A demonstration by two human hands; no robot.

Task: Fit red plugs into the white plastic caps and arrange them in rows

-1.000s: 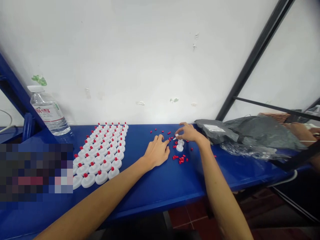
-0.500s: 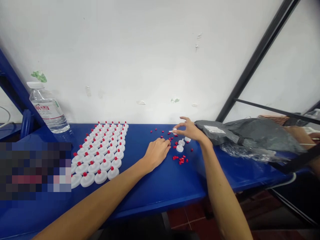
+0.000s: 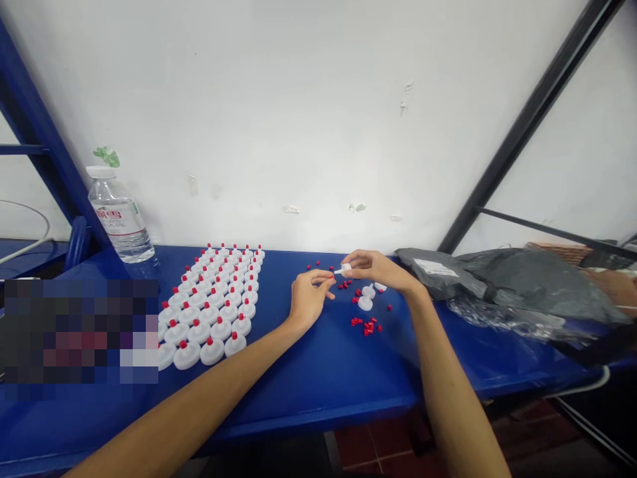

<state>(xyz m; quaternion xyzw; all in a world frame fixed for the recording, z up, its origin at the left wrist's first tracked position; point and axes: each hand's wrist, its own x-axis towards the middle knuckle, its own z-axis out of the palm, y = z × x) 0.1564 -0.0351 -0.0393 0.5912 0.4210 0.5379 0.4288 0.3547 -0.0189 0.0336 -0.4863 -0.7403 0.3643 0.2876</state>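
My right hand pinches a white nozzle lid, its narrow spout pointing left. Facing it, my left hand has thumb and forefinger closed on a small red cap at the spout's tip; whether the two touch I cannot tell. Below my right hand lie a few loose white nozzle lids, without red caps. Loose red caps are scattered around them. To the left of my left hand stand rows of white lids, each spout topped by a red cap.
A water bottle stands at the back left of the blue table. Grey plastic bags and clear wrap lie at the right, beside a black slanted post. The white wall rises behind. A blurred patch covers the left.
My left hand has lifted from the table with a red cap, up to the spout. My right hand has raised the white lid slightly toward it. The view has shifted a little left.
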